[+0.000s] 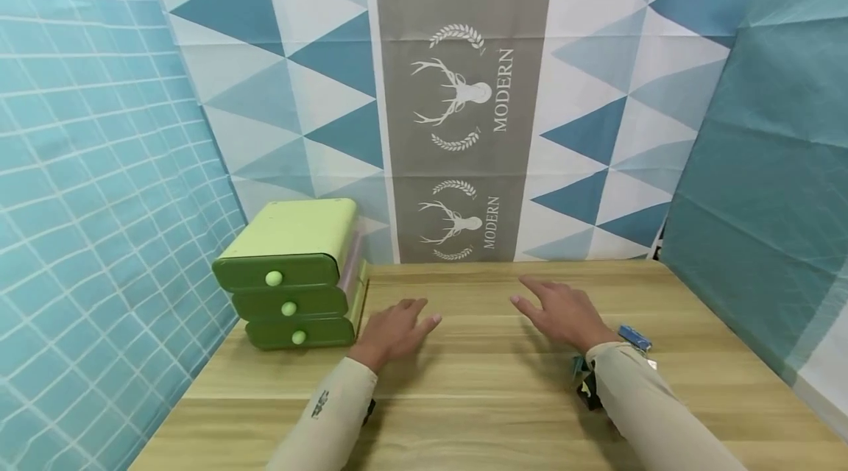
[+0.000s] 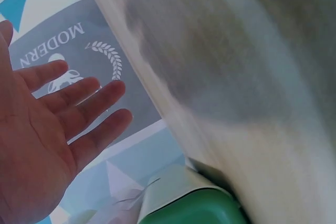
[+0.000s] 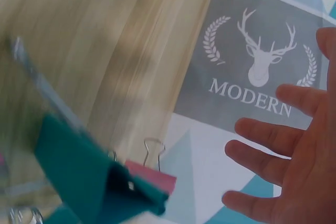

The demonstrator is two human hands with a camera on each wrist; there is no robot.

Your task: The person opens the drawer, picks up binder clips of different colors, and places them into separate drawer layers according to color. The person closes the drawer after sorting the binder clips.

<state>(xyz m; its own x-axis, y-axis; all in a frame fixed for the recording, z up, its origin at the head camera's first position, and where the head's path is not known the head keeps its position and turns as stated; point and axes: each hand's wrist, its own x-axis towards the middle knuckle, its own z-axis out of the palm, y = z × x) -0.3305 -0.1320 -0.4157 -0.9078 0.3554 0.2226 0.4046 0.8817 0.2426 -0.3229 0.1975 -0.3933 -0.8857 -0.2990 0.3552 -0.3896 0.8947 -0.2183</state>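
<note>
Both hands hover over the wooden table point(image 1: 464, 383) with nothing in their grasp. My left hand point(image 1: 395, 331) is just right of a small green drawer unit point(image 1: 291, 228), its fingers extended and spread in the left wrist view. My right hand point(image 1: 563, 313) reaches forward on the other side, palm and spread fingers showing in the right wrist view. Near the right wrist lie binder clips: a large teal binder clip point(image 3: 73, 166) and a pink binder clip point(image 3: 152, 177). A blue item point(image 1: 634, 337) sits beside the right sleeve, which partly hides the group.
The drawer unit has three stacked dark green drawers point(image 1: 285, 305) with round light knobs, all pushed in. Behind the table hangs a patterned cloth point(image 1: 457, 221) with deer heads. Blue tiled sheeting point(image 1: 99, 235) borders the left, a teal cloth point(image 1: 762, 235) the right.
</note>
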